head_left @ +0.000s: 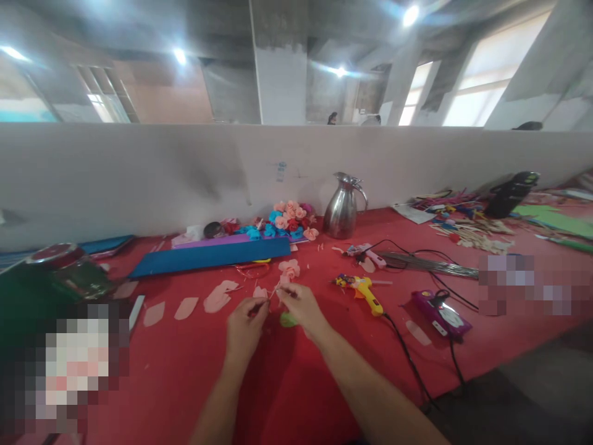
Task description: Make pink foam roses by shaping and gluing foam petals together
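My left hand [244, 326] is closed in a pinch over the red table [162, 377]. Close beside it my right hand [303, 307] is closed too, its fingertips together. Between the two sets of fingertips runs a thin pale strip [274, 292], too small to make out well. Just beyond my right hand lies a pink paper flower [290, 268]. A green leaf-shaped piece [288, 319] lies partly under that hand. Left of my hands are loose pink petals [186, 308] and an overlapping petal cluster [221, 296].
A yellow glue gun [369, 295] and purple power strip [442, 313], with trailing cords, lie right. Behind stand a steel jug [341, 207] and a pile of paper flowers [293, 217], near a blue sheet [210, 256]. A jar [69, 272] is left, wires [430, 264] right.
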Demonstrator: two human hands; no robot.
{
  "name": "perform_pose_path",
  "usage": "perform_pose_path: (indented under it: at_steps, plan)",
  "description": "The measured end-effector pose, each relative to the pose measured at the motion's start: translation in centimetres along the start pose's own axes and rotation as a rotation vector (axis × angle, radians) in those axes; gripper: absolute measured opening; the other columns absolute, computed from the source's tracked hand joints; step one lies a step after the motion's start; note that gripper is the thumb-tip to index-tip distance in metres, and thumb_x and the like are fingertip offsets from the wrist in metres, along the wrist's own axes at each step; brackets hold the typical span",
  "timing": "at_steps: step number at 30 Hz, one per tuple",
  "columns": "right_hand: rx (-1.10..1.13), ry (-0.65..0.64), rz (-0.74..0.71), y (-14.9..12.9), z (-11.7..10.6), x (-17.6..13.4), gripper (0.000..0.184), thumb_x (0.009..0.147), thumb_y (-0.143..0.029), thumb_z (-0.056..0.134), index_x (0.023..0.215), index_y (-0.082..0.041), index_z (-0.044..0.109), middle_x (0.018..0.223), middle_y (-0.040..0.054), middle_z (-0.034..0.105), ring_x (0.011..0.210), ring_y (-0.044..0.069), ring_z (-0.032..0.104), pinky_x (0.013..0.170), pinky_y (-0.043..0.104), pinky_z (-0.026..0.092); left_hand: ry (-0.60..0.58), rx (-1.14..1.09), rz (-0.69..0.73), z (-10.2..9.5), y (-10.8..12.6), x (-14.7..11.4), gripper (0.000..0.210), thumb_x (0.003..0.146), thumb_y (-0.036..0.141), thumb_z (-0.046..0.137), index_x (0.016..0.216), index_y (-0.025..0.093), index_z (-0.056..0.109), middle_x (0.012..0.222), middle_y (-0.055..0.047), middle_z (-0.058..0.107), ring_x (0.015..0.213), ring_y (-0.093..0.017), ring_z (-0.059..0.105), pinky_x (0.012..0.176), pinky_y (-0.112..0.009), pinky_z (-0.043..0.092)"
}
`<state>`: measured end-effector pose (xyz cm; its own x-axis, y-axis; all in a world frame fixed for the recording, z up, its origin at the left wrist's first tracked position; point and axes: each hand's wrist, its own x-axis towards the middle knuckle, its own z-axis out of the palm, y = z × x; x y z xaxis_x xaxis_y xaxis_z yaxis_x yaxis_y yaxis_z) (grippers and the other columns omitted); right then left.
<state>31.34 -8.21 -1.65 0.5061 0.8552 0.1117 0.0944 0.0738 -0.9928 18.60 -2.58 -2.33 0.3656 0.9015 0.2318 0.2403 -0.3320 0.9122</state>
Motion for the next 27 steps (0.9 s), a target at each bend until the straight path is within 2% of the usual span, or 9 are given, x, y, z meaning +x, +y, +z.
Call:
perform_pose_path:
  at_steps: [3, 6, 9, 12, 17, 21, 24, 27]
  plan:
    - [-0.185, 0.084, -0.135, -0.6, -4.2, -0.2, 0.021, 0.077, -0.032, 0.054, 0.09, -0.019, 0.063, 0.088, 0.0047, 0.066, 0.078, 0.018, 0.059, 0.073, 0.03, 0.044, -0.025, -0.232, -0.207, -0.1, 0.1, -0.1, 0.022, 0.064, 0.038, 0.068, 0.074, 0.018, 0.071, 0.07, -0.002, 0.066, 0.064, -0.015, 0.057, 0.058, -0.023, 0.042]
    - [-0.537, 0.313, -0.183, 0.4, -10.4, -0.9, 0.024, 0.078, -0.037, 0.052, 0.092, -0.019, 0.061, 0.094, 0.008, 0.065, 0.087, 0.021, 0.058, 0.08, 0.034, 0.042, -0.052, -0.421, -0.312, -0.1, 0.3, -0.3, 0.027, 0.061, 0.04, 0.071, 0.075, 0.016, 0.069, 0.063, 0.0, 0.06, 0.055, -0.011, 0.05, 0.049, -0.02, 0.037]
    - [-0.977, 0.481, -0.012, 2.8, -16.1, -2.1, 0.024, 0.074, -0.036, 0.056, 0.087, -0.017, 0.061, 0.093, 0.0124, 0.064, 0.093, 0.028, 0.057, 0.081, 0.038, 0.039, -0.082, -0.525, -0.363, -0.2, 0.5, -0.4, 0.026, 0.061, 0.037, 0.072, 0.074, 0.015, 0.068, 0.061, 0.001, 0.058, 0.054, -0.009, 0.048, 0.048, -0.019, 0.035]
    - [-1.099, 0.377, 0.123, 4.9, -18.9, -3.0, 0.023, 0.074, -0.036, 0.055, 0.086, -0.017, 0.059, 0.088, 0.0124, 0.065, 0.085, 0.026, 0.06, 0.071, 0.033, 0.04, -0.101, -0.58, -0.417, -0.4, 0.8, -0.4, 0.025, 0.059, 0.035, 0.074, 0.073, 0.015, 0.069, 0.061, 0.0, 0.059, 0.055, -0.008, 0.048, 0.05, -0.018, 0.035]
    - [-1.056, 0.243, 0.158, 5.1, -19.4, -2.7, 0.018, 0.074, -0.031, 0.055, 0.083, -0.015, 0.058, 0.086, 0.0118, 0.066, 0.078, 0.022, 0.062, 0.063, 0.027, 0.039, -0.092, -0.64, -0.439, -0.7, 1.0, -0.4, 0.021, 0.057, 0.033, 0.075, 0.066, 0.014, 0.068, 0.059, 0.001, 0.06, 0.053, -0.007, 0.048, 0.049, -0.018, 0.033]
    - [-0.986, 0.173, 0.256, 4.0, -19.3, -2.1, 0.003, 0.064, -0.02, 0.056, 0.065, -0.018, 0.056, 0.062, 0.0029, 0.061, 0.057, 0.017, 0.057, 0.049, 0.024, 0.032, -0.078, -0.653, -0.453, -0.7, 0.8, -0.3, 0.023, 0.056, 0.033, 0.075, 0.065, 0.014, 0.067, 0.06, -0.001, 0.061, 0.052, -0.008, 0.049, 0.047, -0.019, 0.033]
    - [-0.7, 0.216, 0.31, 2.9, -18.1, -2.5, 0.006, 0.065, -0.024, 0.052, 0.061, -0.019, 0.051, 0.05, -0.0024, 0.05, 0.047, 0.014, 0.049, 0.044, 0.023, 0.03, -0.09, -0.681, -0.469, -0.6, 0.4, -0.2, 0.023, 0.056, 0.033, 0.075, 0.066, 0.014, 0.066, 0.061, -0.001, 0.061, 0.052, -0.007, 0.049, 0.046, -0.018, 0.033]
    - [-0.28, 0.221, 0.252, 1.2, -15.3, -3.5, 0.011, 0.065, -0.029, 0.055, 0.071, -0.02, 0.051, 0.059, -0.0025, 0.052, 0.051, 0.013, 0.051, 0.047, 0.023, 0.036, -0.109, -0.697, -0.464, -0.4, 0.0, -0.2, 0.023, 0.057, 0.033, 0.075, 0.067, 0.014, 0.066, 0.061, 0.0, 0.059, 0.049, -0.007, 0.047, 0.044, -0.018, 0.031]
